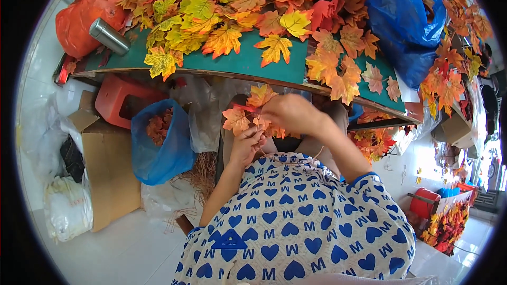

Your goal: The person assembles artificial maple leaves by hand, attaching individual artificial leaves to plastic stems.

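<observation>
My left hand (247, 146) pinches the stems of a small bunch of artificial maple leaves (236, 120) above my lap. The leaves are orange and yellow, with a bit of red between them. Close against the bunch, on its right, is my right hand (293, 113), slightly blurred, its fingers curled inward. Whatever those fingers hold is hidden behind the hand. A thin brown strand (285, 162) runs across the patterned apron (290, 216) below both hands.
Ahead stands a green-topped table (211, 62) heaped with artificial leaves (211, 16). On it are a steel flask (110, 37), an orange bag (84, 18) and a blue bag (404, 26). Lower left are a red stool (119, 100), a blue bag of leaves (158, 153) and cardboard (111, 179).
</observation>
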Tool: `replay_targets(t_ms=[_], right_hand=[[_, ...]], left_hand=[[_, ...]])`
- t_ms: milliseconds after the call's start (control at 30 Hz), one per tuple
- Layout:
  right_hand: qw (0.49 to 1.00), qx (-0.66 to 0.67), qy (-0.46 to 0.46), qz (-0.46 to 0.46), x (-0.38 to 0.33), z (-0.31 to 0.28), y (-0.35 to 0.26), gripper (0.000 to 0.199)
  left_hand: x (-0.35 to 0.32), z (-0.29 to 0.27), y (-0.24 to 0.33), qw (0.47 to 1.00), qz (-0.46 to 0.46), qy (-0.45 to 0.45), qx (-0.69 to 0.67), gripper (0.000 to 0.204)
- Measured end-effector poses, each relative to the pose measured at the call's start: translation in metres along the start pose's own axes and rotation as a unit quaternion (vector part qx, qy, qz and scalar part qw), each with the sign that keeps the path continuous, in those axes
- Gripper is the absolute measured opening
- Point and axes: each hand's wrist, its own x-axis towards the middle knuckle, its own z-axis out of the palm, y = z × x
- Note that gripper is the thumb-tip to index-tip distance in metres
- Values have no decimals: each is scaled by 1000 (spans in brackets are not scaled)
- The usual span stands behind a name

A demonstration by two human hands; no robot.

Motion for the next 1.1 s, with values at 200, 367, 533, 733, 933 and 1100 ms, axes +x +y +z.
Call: replay_targets(t_ms=[200,367,533,733,933,1100], right_hand=[[926,-324,195,-6,40,-73,34,31],[874,-467,133,-21,66,-74,85,33],[904,-400,141,-55,76,-79,73,39],[954,-156,237,-98,151,-77,61,16],[949,-143,271,-76,248,-70,99,27],[932,-305,194,-34,283,-54,116,31]], left_hand=[[-12,-12,10,974,54,-9,221,26],[-11,-15,10,997,28,-21,70,19],[-12,-17,11,999,19,-13,47,15],[-10,-23,-1,998,-4,-25,52,17],[-6,-26,-2,1000,-1,-19,25,14],[-1,-26,2,999,-15,-12,43,16]])
